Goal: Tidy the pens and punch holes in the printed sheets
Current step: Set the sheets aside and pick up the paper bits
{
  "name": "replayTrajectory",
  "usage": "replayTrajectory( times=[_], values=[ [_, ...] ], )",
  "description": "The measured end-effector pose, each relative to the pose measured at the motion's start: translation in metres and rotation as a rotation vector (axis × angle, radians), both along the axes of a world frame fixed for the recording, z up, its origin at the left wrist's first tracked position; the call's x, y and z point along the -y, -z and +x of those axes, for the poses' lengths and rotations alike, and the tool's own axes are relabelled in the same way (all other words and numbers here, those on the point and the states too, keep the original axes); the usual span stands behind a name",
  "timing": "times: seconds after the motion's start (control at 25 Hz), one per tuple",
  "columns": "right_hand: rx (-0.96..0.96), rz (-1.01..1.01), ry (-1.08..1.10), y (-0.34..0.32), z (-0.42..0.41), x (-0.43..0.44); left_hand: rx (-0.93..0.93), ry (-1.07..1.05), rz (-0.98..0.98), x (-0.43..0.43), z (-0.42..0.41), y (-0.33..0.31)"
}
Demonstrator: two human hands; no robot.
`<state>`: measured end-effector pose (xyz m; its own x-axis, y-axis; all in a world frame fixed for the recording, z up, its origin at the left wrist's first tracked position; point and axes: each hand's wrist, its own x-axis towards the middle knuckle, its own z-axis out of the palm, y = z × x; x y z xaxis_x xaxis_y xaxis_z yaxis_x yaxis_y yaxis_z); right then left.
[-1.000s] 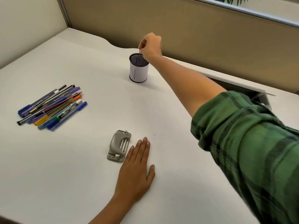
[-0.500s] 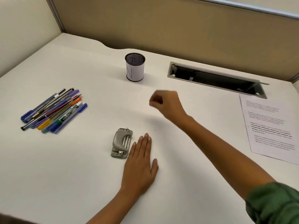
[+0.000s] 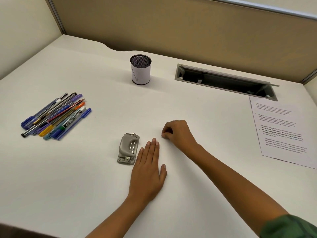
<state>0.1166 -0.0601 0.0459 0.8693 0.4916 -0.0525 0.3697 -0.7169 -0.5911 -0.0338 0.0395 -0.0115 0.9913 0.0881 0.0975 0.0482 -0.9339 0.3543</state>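
From the head camera I see the left hand (image 3: 147, 169) lying flat on the desk (image 3: 68, 177), fingers straight, just right of the grey hole punch (image 3: 128, 148). The right hand (image 3: 178, 133) sits near it with fingers curled in, holding nothing I can make out. The pens (image 3: 54, 115) lie in a loose heap at the far left, well apart from the mesh pen cup (image 3: 140, 73) at the back, and the printed sheet (image 3: 281, 133) rests at the right edge.

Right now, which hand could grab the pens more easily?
Probably the left hand: it lies flat beside the hole punch, on the same side as the pens. The right hand, curled, sits farther away and would cross over it.
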Motion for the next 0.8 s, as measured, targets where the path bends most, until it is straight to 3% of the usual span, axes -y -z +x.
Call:
replayTrajectory(
  times=[0.16, 0.36, 0.52, 0.6, 0.8],
  values=[
    [0.059, -0.055, -0.065, -0.002, 0.000, -0.003, 0.005, -0.004, -0.006, 0.001, -0.001, -0.001],
    [0.100, -0.355, -0.134, -0.003, 0.001, -0.014, 0.006, 0.000, -0.002, 0.000, 0.000, -0.001],
    [0.009, -0.467, -0.097, -0.006, 0.006, -0.018, 0.010, -0.003, -0.014, 0.001, -0.001, -0.002],
    [-0.020, -0.374, -0.095, -0.015, 0.016, -0.018, 0.007, -0.001, -0.003, 0.000, -0.001, -0.002],
    [-0.063, 0.128, 0.002, -0.044, 0.057, -0.035, 0.000, -0.005, -0.018, 0.000, -0.001, 0.001]
  ],
)
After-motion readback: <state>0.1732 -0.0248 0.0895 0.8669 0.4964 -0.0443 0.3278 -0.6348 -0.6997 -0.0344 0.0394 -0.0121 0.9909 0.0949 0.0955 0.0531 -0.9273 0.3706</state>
